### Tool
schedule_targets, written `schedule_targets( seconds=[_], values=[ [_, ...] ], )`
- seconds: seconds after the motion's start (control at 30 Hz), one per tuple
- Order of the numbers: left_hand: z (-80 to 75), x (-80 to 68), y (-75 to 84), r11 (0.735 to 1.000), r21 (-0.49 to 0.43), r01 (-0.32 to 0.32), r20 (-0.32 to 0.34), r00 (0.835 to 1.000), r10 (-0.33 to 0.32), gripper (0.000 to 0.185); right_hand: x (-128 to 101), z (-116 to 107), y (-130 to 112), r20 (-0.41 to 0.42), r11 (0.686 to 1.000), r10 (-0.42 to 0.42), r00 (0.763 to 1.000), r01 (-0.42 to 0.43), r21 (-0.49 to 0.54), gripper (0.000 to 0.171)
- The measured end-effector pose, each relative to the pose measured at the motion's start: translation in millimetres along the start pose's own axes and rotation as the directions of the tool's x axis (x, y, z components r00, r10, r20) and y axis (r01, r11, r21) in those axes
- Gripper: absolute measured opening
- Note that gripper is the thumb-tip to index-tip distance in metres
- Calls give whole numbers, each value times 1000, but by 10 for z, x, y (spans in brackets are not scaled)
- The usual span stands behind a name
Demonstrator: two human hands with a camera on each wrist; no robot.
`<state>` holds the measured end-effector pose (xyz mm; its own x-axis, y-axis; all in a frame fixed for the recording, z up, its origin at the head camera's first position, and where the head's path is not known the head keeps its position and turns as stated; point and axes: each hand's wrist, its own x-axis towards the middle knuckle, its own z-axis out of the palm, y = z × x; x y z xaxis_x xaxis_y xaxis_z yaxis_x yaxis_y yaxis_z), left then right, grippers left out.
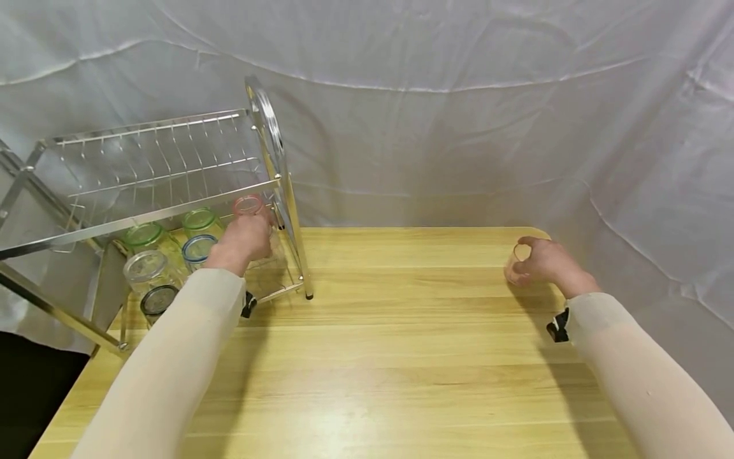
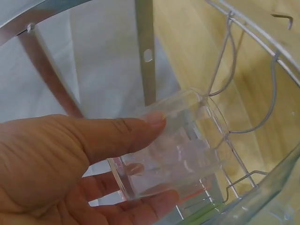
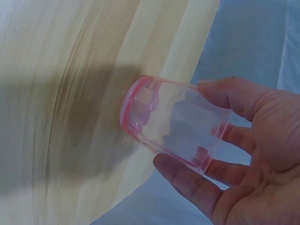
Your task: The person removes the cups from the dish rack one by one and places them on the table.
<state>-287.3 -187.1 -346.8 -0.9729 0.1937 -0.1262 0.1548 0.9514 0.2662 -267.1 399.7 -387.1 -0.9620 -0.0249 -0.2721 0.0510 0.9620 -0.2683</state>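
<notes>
Between two pale sleeves (image 1: 648,376), a light, wood-grained tabletop (image 1: 401,357) spreads below both hands. To the left of the left wrist stand a black-ringed clear cup (image 1: 157,299) and, beyond it, an all-clear cup (image 1: 147,268).

The right hand (image 1: 541,258) grasps a transparent, pink-tinted plastic tumbler (image 3: 183,119) near its thin rim, thumb on one side and fingers on the other. Its long axis runs outward from the palm, the thick pink base pointing away toward the wood; whether they touch, I cannot tell. Its wall is see-through, faceted near the base.

The left hand (image 1: 243,239) grasps a clear cup with a pink ring (image 2: 180,154) inside the rack. The ringed end is uppermost, its long axis running down from the fingers to the wires.

Left of that hand sit a blue-ringed cup (image 1: 197,248) and two green-ringed cups (image 1: 201,220). Over them spans a silvery metal-wire rack (image 1: 229,197), and past both hands hangs creased grey-white cloth (image 1: 430,146).
</notes>
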Motion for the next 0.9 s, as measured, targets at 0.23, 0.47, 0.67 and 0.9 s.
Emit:
schedule_targets(
  seconds=[0.23,0.47,0.67,0.9],
  values=[
    [-64,-111,44,998,42,-38,-85,996,41,54,-21,18,12,-32,1000,-10,999,10,-6,77],
    [-102,-314,117,1000,18,-19,-136,990,21,57,-7,15,-52,-63,1000,-8,998,6,-22,87],
    [-116,-483,224,1000,5,18,-153,988,-17,69,-26,-16,-161,-146,1000,0,989,-3,-22,87],
    [-170,-734,374,998,-46,39,-148,988,-46,86,-111,-20,-362,-223,1000,-13,975,10,-15,75]
  ],
)
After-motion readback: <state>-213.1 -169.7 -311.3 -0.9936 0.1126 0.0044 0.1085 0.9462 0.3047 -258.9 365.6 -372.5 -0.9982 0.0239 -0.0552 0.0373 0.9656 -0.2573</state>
